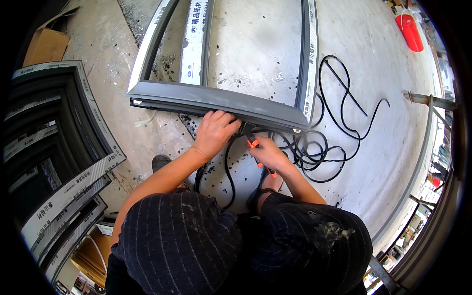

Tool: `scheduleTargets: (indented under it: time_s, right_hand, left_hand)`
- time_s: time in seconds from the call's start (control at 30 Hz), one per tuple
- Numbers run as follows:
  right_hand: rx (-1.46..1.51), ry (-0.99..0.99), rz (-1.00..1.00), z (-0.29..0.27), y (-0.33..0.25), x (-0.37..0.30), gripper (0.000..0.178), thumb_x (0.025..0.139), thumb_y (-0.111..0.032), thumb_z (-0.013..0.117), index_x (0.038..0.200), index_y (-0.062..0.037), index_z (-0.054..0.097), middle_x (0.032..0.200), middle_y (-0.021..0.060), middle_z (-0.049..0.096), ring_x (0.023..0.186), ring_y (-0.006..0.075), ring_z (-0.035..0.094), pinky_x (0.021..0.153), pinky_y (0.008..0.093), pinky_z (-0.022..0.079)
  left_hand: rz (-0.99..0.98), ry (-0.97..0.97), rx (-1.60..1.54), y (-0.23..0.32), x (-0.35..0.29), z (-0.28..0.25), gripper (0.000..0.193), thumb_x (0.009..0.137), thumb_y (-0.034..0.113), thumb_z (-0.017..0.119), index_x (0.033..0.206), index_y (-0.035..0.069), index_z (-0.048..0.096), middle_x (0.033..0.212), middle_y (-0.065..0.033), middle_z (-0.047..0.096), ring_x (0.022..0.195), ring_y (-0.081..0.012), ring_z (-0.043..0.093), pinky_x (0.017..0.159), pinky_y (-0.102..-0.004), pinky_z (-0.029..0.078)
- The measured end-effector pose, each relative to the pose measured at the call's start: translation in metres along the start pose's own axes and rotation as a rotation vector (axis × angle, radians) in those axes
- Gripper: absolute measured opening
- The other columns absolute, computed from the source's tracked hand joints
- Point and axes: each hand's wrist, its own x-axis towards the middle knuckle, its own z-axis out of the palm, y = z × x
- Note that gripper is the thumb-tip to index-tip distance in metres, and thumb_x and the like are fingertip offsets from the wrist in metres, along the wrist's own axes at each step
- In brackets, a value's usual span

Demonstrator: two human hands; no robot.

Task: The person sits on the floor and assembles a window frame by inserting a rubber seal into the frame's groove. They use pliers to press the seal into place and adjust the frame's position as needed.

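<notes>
A dark grey window frame with white printed protective film lies before me, its near bar crossing the middle of the view. My left hand is closed at this bar's near edge, its fingers curled against the edge where a black rubber strip meets the frame. What lies under the fingertips is partly hidden. My right hand is wrapped round hand cutters with orange and black handles. Their dark head touches or nearly touches the strip and the frame edge, just right of my left thumb.
Loose coils of black rubber strip lie on the concrete floor to the right. Several similar frames are stacked at left, near a cardboard box. Black scraps are strewn about. A red bucket stands far right.
</notes>
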Motion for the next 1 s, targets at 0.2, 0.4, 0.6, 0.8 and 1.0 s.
scheduleTargets:
  time_s: [0.2, 0.4, 0.6, 0.8, 1.0]
  right_hand:
    - [-0.248, 0.144, -0.150, 0.008, 0.017, 0.007, 0.036, 0.079, -0.018, 0.062, 0.105, 0.0061, 0.055, 0.094, 0.0283, 0.063, 0.093, 0.0438, 0.061, 0.084, 0.0462, 0.048]
    - [-0.246, 0.075, -0.124, 0.004, 0.006, 0.003, 0.034, 0.080, -0.019, 0.061, 0.102, 0.0069, 0.056, 0.093, 0.0282, 0.063, 0.091, 0.0429, 0.062, 0.082, 0.0458, 0.049]
    - [-0.127, 0.030, -0.035, 0.012, 0.005, 0.002, 0.029, 0.081, -0.019, 0.059, 0.095, 0.0055, 0.056, 0.083, 0.0248, 0.063, 0.078, 0.0387, 0.064, 0.072, 0.0433, 0.051]
    - [0.115, 0.046, -0.097, 0.019, 0.019, 0.012, 0.022, 0.083, -0.016, 0.058, 0.092, 0.0031, 0.056, 0.071, 0.0153, 0.063, 0.063, 0.0259, 0.063, 0.060, 0.0373, 0.050]
    - [0.102, 0.089, -0.086, 0.024, 0.028, 0.016, 0.022, 0.085, -0.020, 0.058, 0.088, 0.0016, 0.056, 0.070, 0.0141, 0.064, 0.062, 0.0271, 0.063, 0.060, 0.0386, 0.050]
  left_hand:
    - [0.180, -0.045, 0.077, -0.003, 0.008, -0.007, 0.022, 0.072, 0.015, 0.062, 0.093, 0.009, 0.066, 0.091, -0.0030, 0.061, 0.091, -0.0189, 0.058, 0.076, -0.0330, 0.045]
    - [0.206, -0.079, 0.099, -0.002, 0.008, -0.008, 0.021, 0.074, 0.016, 0.062, 0.093, 0.008, 0.066, 0.089, -0.0038, 0.060, 0.090, -0.0195, 0.058, 0.076, -0.0339, 0.045]
    - [0.071, -0.032, -0.049, -0.003, 0.004, -0.003, 0.016, 0.072, 0.015, 0.063, 0.087, 0.010, 0.066, 0.084, -0.0015, 0.057, 0.086, -0.0193, 0.056, 0.075, -0.0329, 0.044]
    - [-0.031, 0.018, -0.073, -0.003, -0.003, 0.005, 0.016, 0.072, 0.012, 0.066, 0.088, 0.010, 0.068, 0.088, 0.0001, 0.059, 0.087, -0.0196, 0.057, 0.077, -0.0342, 0.045]
    - [-0.030, 0.029, -0.057, -0.002, -0.003, 0.005, 0.016, 0.072, 0.013, 0.066, 0.088, 0.011, 0.068, 0.089, 0.0007, 0.060, 0.088, -0.0194, 0.058, 0.078, -0.0344, 0.045]
